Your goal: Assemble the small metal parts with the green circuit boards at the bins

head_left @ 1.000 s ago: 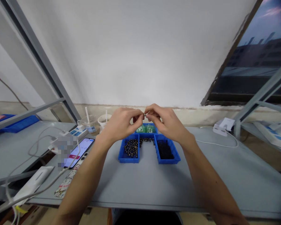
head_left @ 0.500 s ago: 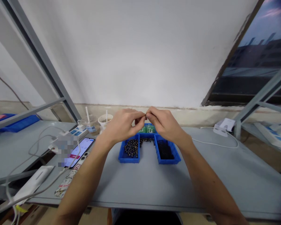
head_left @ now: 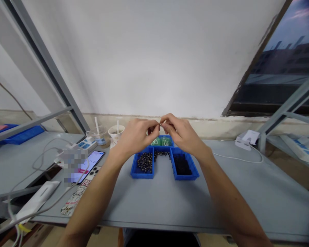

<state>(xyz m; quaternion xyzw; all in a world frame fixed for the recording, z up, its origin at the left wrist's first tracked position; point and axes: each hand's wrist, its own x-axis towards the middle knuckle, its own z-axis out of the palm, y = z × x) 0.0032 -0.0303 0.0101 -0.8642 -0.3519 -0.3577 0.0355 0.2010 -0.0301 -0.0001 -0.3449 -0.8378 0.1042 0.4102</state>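
I see the left hand [head_left: 137, 135] and the right hand [head_left: 181, 133] raised above the counter [head_left: 157, 202], fingertips meeting. Each pinches, thumb against forefinger, on one small part [head_left: 160, 124] between them. It is mostly covered, so I cannot tell its shape. I would judge it very light and probably stiff, perhaps slippery if it is smooth metal; the better hold is at its two ends, with only the fingertips, gently. Below, nearer, the left blue tray [head_left: 142, 176] holds shiny small pieces [head_left: 145, 162], which look hard and likely to roll. The right blue tray [head_left: 187, 177] holds black pieces [head_left: 182, 164], too dark to judge. Farther stand green packets [head_left: 166, 141].
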